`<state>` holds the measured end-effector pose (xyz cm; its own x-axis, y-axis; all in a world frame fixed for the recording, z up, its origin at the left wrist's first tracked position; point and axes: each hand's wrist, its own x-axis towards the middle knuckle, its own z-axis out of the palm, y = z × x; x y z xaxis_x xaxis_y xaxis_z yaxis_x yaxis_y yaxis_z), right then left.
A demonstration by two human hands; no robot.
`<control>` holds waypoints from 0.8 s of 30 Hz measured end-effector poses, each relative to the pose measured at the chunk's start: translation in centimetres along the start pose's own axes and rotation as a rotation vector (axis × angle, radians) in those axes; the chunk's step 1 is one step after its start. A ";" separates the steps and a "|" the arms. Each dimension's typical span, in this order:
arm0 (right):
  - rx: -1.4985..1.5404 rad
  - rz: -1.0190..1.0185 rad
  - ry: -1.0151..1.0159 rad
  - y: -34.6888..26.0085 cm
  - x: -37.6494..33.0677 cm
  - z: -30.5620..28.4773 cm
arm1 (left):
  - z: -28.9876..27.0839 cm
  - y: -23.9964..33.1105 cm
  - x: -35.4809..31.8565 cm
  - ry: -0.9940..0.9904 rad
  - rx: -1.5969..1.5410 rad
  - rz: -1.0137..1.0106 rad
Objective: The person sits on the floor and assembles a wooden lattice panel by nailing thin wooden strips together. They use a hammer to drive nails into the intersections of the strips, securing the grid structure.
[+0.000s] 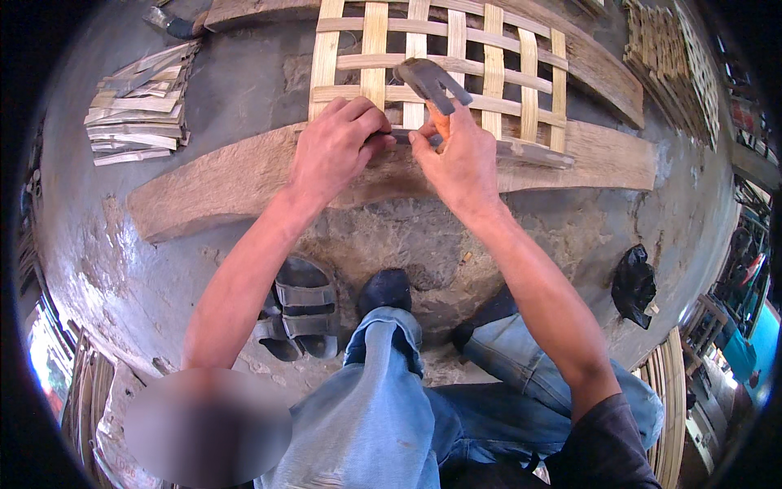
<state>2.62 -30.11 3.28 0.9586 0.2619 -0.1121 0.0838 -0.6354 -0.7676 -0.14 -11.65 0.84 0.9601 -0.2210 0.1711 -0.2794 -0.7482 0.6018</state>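
A flat lattice of pale woven bamboo strips (492, 61) lies across two wooden beams. Along its near edge runs a narrow brown strip (533, 153), resting on the nearer beam (204, 167). My left hand (336, 151) is closed at this edge, thumb and fingers pinched on the narrow strip; whether anything small sits between the fingertips is hidden. In my right hand (464, 159) is a claw hammer (432, 81) with an orange handle, gripped close below its dark metal head. The right thumb reaches down to the strip, beside the left fingertips.
A pile of short split slats (138, 110) lies at the left. Finished-looking lattice panels (672, 69) are stacked at the far right. The farther beam (603, 77) angles behind the lattice. Sandals (305, 310) and a black plastic bag (634, 285) lie on the concrete floor near my feet.
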 end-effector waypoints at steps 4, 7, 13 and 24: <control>-0.028 -0.027 0.006 0.3 -0.1 0.1 | 0.0 0.3 0.1 -0.007 0.009 -0.024; -0.021 -0.036 0.010 0.7 0.1 0.2 | 0.3 0.2 0.2 -0.002 0.007 -0.015; -0.112 0.009 -0.079 -0.2 1.6 -2.8 | -0.1 0.2 0.4 0.006 0.034 0.006; -0.042 0.086 -0.178 -2.5 8.3 -24.7 | -1.5 1.3 1.1 -0.213 -0.161 -0.349</control>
<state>17.07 -44.33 19.82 0.8998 0.3271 -0.2888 0.0183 -0.6895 -0.7241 0.61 -11.92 2.98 0.9697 -0.1086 -0.2187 0.0823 -0.6979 0.7115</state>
